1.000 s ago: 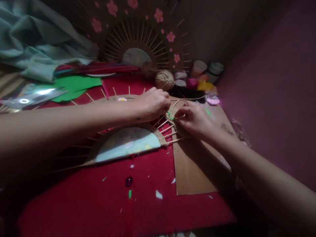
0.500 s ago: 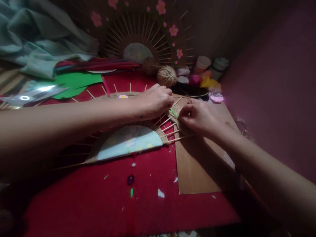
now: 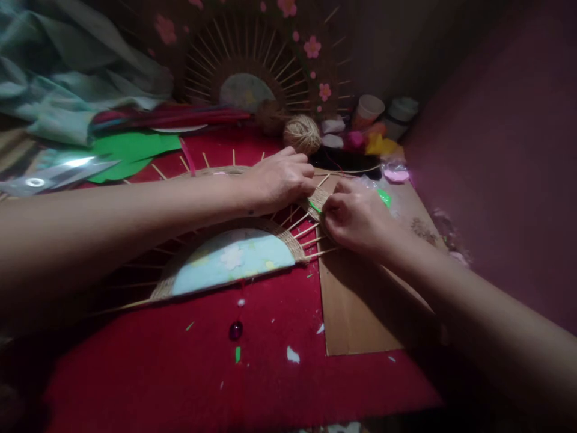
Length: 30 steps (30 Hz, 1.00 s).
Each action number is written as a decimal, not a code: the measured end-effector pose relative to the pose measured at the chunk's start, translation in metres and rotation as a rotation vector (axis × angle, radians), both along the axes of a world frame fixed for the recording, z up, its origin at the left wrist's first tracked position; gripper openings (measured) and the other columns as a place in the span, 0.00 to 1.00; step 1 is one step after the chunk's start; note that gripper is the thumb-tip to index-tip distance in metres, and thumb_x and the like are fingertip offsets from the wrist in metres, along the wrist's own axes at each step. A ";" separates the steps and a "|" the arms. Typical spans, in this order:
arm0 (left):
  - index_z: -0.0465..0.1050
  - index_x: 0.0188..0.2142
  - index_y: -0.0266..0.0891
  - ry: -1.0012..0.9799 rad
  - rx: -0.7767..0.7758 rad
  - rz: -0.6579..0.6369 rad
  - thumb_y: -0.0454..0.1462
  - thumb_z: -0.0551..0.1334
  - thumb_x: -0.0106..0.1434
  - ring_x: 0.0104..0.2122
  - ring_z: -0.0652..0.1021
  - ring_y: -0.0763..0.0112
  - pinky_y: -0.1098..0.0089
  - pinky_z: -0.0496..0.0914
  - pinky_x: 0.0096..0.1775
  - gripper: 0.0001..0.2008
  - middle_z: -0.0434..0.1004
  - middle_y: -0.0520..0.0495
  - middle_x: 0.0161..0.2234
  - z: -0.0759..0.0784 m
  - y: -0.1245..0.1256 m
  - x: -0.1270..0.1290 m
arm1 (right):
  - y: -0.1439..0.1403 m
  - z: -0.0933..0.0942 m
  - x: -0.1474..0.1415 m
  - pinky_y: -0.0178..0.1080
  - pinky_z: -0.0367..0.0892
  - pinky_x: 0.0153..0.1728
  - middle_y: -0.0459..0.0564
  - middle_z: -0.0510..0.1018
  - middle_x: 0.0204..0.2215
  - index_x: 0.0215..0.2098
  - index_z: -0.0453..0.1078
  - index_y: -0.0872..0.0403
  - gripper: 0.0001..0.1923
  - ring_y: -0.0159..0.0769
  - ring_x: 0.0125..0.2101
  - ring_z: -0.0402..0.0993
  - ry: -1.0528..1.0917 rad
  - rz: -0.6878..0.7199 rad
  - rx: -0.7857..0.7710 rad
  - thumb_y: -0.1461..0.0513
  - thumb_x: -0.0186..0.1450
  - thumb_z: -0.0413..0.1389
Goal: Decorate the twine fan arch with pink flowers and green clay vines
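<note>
Nearest the camera, the red felt sheet (image 3: 252,373) covering the desk carries loose scraps and a dark purple gem (image 3: 235,330); these lie as they did a second ago. To the right, the brown cardboard sheet (image 3: 356,313) is likewise unmoved.

Beyond these lies the half-round fan frame (image 3: 234,255), with a pale blue centre, a jute-wrapped rim and bamboo spokes radiating outward. Both hands meet at its right end.

The left hand (image 3: 277,179) rests knuckles-up on the outer woven jute band (image 3: 315,198), fingers curled and pressing it down. Over the last second it has shifted slightly up and right, and no longer covers as much of the band.

The right hand (image 3: 356,218) has its fingers pinched narrowly at the band's edge, beside a small green leaf piece (image 3: 314,206). Whether the pinch grips the leaf or only the jute cannot be told. A second green scrap (image 3: 384,197) now shows just behind this hand.

The green piece sits lower against the band than half a second ago. Judged from this, the leaf is being seated into the weave.

Further back: a jute twine ball (image 3: 301,133), a white cup (image 3: 368,108), green paper (image 3: 130,149), and a finished flowered fan (image 3: 252,72) standing upright.
</note>
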<state>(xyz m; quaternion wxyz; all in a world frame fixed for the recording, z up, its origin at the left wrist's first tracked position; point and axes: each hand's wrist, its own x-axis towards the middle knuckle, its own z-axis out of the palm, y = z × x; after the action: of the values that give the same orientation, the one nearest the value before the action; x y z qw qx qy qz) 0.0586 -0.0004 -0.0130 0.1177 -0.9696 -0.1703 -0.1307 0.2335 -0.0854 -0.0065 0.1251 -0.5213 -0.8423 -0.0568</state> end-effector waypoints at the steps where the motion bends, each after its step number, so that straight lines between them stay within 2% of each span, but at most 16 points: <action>1: 0.73 0.31 0.39 -0.011 0.003 -0.040 0.37 0.53 0.67 0.34 0.68 0.64 0.63 0.59 0.37 0.13 0.72 0.46 0.31 -0.002 0.001 -0.001 | 0.000 0.000 0.000 0.38 0.58 0.30 0.55 0.72 0.28 0.25 0.75 0.58 0.11 0.36 0.29 0.64 -0.023 0.017 0.005 0.69 0.57 0.50; 4: 0.73 0.32 0.38 -0.065 -0.007 -0.097 0.37 0.49 0.69 0.32 0.68 0.66 0.64 0.60 0.37 0.16 0.72 0.46 0.29 -0.006 0.005 -0.002 | -0.001 0.001 -0.001 0.39 0.58 0.31 0.54 0.70 0.26 0.22 0.74 0.58 0.12 0.36 0.29 0.63 -0.073 0.053 0.025 0.68 0.58 0.51; 11: 0.73 0.32 0.38 -0.148 -0.066 0.008 0.38 0.54 0.65 0.31 0.69 0.67 0.67 0.62 0.35 0.11 0.70 0.48 0.28 -0.003 0.010 -0.007 | -0.003 0.003 0.000 0.40 0.57 0.30 0.54 0.70 0.25 0.21 0.74 0.57 0.14 0.36 0.28 0.63 -0.077 0.023 -0.013 0.67 0.60 0.50; 16: 0.75 0.36 0.38 -0.098 -0.093 0.051 0.38 0.52 0.66 0.33 0.69 0.66 0.68 0.63 0.35 0.13 0.72 0.46 0.32 -0.001 0.000 -0.007 | -0.004 0.004 0.000 0.39 0.58 0.30 0.54 0.71 0.26 0.24 0.76 0.58 0.13 0.34 0.28 0.63 -0.021 0.002 -0.034 0.68 0.59 0.50; 23: 0.75 0.34 0.36 -0.037 0.002 0.077 0.38 0.50 0.68 0.33 0.68 0.64 0.66 0.61 0.34 0.15 0.71 0.44 0.31 -0.004 -0.008 -0.005 | -0.003 0.003 0.000 0.39 0.58 0.30 0.54 0.71 0.26 0.24 0.76 0.58 0.13 0.34 0.28 0.63 -0.016 -0.001 -0.025 0.68 0.59 0.51; 30: 0.76 0.36 0.36 -0.001 -0.026 0.119 0.38 0.51 0.68 0.33 0.69 0.64 0.66 0.61 0.35 0.15 0.72 0.43 0.32 -0.005 -0.008 -0.007 | -0.002 0.002 0.001 0.38 0.58 0.30 0.53 0.71 0.25 0.24 0.77 0.58 0.13 0.34 0.27 0.63 -0.003 0.013 -0.020 0.68 0.59 0.50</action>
<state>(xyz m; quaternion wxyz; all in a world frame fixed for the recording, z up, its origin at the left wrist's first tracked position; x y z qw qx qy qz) 0.0517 -0.0089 -0.0185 0.1127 -0.9591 -0.2294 -0.1218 0.2346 -0.0878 -0.0041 0.1188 -0.5170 -0.8463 -0.0482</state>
